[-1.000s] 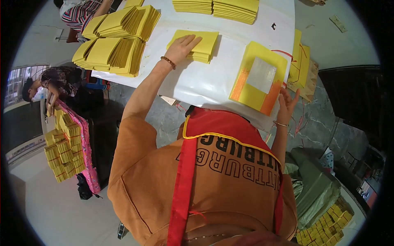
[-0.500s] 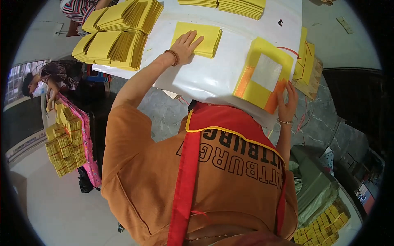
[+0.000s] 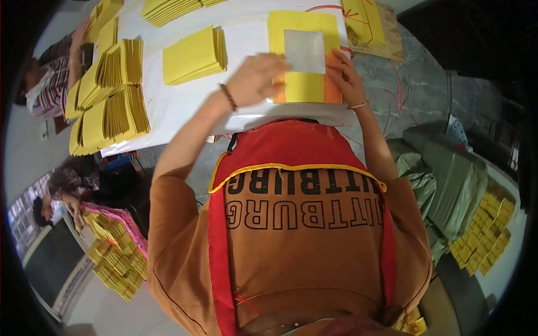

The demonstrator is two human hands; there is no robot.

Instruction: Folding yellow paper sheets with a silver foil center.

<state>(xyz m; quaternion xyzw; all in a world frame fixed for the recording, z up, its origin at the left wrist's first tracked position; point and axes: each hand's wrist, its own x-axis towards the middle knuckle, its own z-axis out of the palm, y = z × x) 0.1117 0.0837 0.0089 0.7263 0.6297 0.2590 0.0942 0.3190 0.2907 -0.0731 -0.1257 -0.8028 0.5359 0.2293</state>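
A thick yellow paper stack (image 3: 305,88), with orange patches on its sides and a pale grey rectangle on top, lies near the front edge of the white table. My left hand (image 3: 259,79) is at its left side, fingers smeared by motion, so I cannot tell their grip. My right hand (image 3: 348,80) rests against the right edge, fingers spread apart and not wrapped round the stack. To the left of it lies a smaller bundle of folded yellow paper (image 3: 193,56), which neither hand touches.
Fanned yellow paper piles (image 3: 109,120) stand at the table's left, more at its far edge. A tied yellow bundle (image 3: 364,25) sits beyond the right edge. Co-workers (image 3: 53,92) are at the left. Green sheeting (image 3: 448,185) and stacked yellow bundles (image 3: 485,229) lie at right.
My left hand has left the smaller bundle and moved right to the orange-patched stack. My right hand stays at that stack's right edge. The view has shifted, and the stack appears straighter.
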